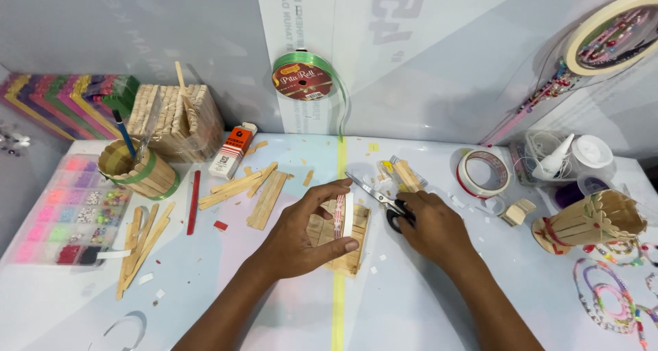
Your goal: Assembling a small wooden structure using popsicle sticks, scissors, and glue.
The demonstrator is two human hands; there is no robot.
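— Left hand first: what has it got?

— It pinches a small roll of tape upright between thumb and fingertips, over a flat panel of wooden sticks lying on the bench.

— And further left?

— A bead box at the edge, a round stick cup holding a pen, loose sticks beside a red pencil.

— Now the right hand?

— It is closed round the black handles of the scissors, whose blades point left toward the tape roll, just beside the panel.

— Beyond it?

— A larger tape ring, a glue bottle, and a tipped stick cup near the right edge, with bead strings beside it.
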